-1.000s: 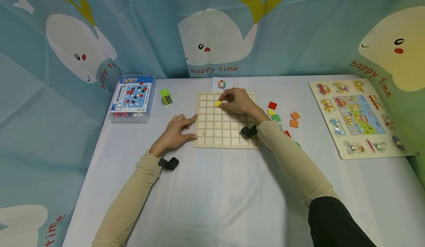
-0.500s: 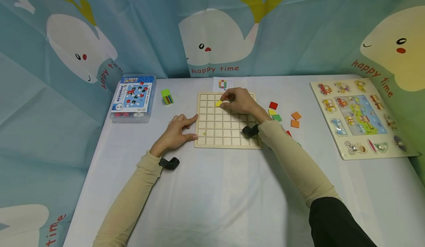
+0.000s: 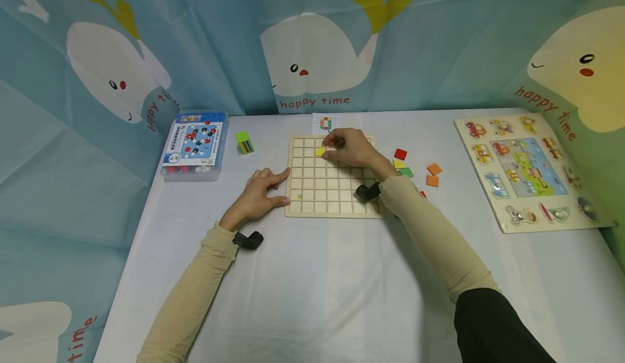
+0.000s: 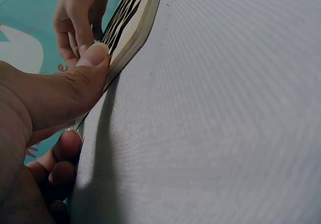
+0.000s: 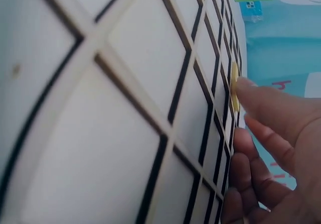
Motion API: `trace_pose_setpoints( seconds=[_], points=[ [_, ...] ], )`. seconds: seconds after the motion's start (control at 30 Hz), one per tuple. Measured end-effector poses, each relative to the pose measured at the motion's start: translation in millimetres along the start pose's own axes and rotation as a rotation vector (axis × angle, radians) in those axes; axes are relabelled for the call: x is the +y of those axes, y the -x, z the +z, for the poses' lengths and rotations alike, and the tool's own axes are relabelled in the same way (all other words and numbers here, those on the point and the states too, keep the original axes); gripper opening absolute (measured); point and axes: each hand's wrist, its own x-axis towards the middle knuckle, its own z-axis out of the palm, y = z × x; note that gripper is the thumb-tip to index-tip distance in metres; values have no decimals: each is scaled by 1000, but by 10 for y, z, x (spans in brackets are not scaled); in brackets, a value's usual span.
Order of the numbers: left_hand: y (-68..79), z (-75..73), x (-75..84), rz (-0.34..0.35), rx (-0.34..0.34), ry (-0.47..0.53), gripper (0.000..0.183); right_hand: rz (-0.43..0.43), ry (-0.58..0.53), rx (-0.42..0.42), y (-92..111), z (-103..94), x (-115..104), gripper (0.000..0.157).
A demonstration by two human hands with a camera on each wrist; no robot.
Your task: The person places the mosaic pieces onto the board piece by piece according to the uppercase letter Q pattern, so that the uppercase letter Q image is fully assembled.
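Pinching a yellow tile (image 3: 319, 152), my right hand (image 3: 354, 149) seems barely begun; spread left hand (image 3: 257, 193) braces the gridded board (image 3: 320, 195) at nine o'clock; loose tiles (image 3: 401, 154) remain at three.

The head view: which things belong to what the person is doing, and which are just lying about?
Seemingly in the job:
grid board, with the left hand at its edge
yellow tile, at the fingers of the right hand
likely the loose coloured tiles and pattern card

Apparently just lying about:
plastic box
picture puzzle
green-topped object
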Motion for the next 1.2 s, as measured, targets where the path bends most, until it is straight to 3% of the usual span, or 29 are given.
trace_pose_setpoints(
  seconds=[0.43, 0.8, 1.2],
  points=[
    [4, 13, -20, -2, -2, -12, 80, 62, 54, 66, 322, -439, 254, 24],
    [19, 1, -25, -16, 0, -13, 80, 189, 146, 83, 739, -904, 599, 27],
    [6, 13, 2, -5, 9, -10, 80, 285, 167, 37, 1014, -1047, 808, 34]
  ],
)
